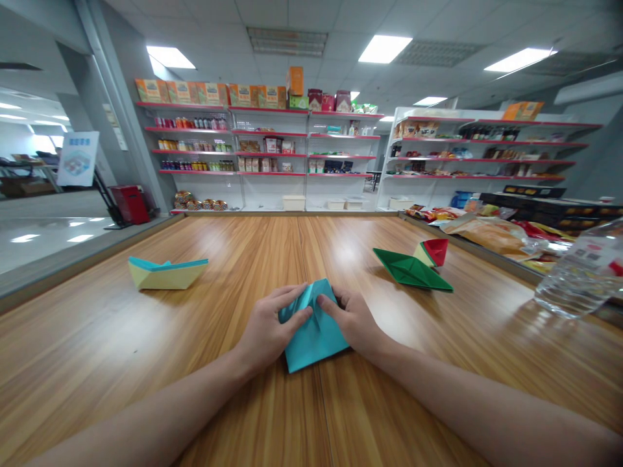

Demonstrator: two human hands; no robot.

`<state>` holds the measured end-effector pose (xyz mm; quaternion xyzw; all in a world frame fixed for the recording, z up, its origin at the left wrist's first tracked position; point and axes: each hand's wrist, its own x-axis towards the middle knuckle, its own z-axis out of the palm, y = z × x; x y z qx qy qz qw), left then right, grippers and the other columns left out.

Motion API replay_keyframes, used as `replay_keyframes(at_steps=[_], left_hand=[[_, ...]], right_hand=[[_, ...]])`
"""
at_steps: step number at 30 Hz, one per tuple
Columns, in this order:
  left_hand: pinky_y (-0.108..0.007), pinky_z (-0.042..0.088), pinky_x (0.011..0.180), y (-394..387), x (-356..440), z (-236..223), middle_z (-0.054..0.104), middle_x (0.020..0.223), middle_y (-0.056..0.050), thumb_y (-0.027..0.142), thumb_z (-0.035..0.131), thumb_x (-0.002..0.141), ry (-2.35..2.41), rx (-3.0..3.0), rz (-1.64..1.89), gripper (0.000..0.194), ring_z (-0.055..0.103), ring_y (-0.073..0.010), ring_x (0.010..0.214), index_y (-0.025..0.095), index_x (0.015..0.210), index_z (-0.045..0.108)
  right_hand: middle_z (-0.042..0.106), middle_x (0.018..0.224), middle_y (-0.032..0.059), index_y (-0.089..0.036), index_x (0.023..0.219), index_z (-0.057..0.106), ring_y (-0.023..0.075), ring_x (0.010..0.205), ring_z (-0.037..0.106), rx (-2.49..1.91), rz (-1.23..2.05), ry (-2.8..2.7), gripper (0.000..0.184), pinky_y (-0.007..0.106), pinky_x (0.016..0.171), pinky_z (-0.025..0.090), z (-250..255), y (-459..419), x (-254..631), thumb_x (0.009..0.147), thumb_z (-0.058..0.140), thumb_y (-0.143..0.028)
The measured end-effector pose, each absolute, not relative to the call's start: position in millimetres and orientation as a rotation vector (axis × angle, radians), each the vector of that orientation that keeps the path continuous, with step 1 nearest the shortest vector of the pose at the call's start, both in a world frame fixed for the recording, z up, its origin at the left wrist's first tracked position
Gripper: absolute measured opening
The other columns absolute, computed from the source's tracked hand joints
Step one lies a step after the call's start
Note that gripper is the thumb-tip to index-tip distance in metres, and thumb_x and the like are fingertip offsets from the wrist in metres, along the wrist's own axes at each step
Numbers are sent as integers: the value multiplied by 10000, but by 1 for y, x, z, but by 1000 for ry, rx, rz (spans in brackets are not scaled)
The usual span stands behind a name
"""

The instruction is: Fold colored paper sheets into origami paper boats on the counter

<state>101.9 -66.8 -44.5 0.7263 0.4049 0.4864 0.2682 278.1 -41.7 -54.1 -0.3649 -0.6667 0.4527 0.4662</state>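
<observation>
Pinching a turquoise folded-paper piece (318, 340) at the near middle of a wood-grain tabletop (233, 415)

Our left hand (270, 324) and right hand (357, 319) are clamping its sides between thumb and fingers; we are seeing a smooth flap and a raised crease, partly covered by our thumbs. A pale-yellow paper boat with a blue rim (168, 277) is sitting to the left; to the right, a dark-green paper boat (413, 271) is partly blocking a red-and-cream paper piece (435, 251), with a clear plastic bottle (574, 279) resting farther over.
</observation>
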Motion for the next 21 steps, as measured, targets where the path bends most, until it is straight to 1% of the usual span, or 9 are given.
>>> replay_keyframes(at_steps=[5, 8, 10, 15, 21], left_hand=[[-337, 416, 982, -64, 102, -47, 610, 1199, -64, 305, 592, 837, 1069, 1979, 1303, 358, 545, -204, 1111, 207, 1181, 613], [-325, 423, 966, -62, 101, -49, 601, 1198, -70, 322, 590, 836, 1094, 2004, 1278, 395, 544, -200, 1105, 205, 1213, 584], [-327, 446, 925, -62, 100, -51, 604, 1173, -80, 329, 596, 828, 1143, 2016, 1243, 427, 560, -205, 1068, 199, 1233, 564], [-321, 474, 835, -61, 100, -51, 620, 1085, -86, 324, 630, 795, 1227, 2040, 1179, 471, 581, -207, 974, 184, 1238, 553], [-290, 459, 849, -64, 102, -46, 625, 1081, -79, 352, 568, 852, 1150, 2011, 1283, 385, 577, -188, 981, 176, 1193, 588]], right_hand=[[591, 702, 25, -145, 763, 608, 142, 621, 527, -899, 1052, -1616, 318, 250, 546, 407, -54, -41, 278, 806, 577, -459], [587, 668, 16, -150, 739, 612, 137, 594, 521, -913, 1061, -1550, 312, 246, 524, 387, -55, -37, 280, 783, 605, -459], [576, 631, 6, -149, 724, 619, 127, 561, 505, -935, 1085, -1474, 314, 243, 504, 368, -56, -34, 281, 763, 628, -460], [594, 640, -1, -150, 745, 645, 114, 552, 508, -896, 1270, -1370, 318, 239, 512, 377, -59, -30, 282, 716, 682, -465], [617, 695, 11, -152, 773, 649, 124, 597, 549, -852, 1460, -1277, 313, 255, 564, 426, -54, -28, 284, 699, 715, -448]])
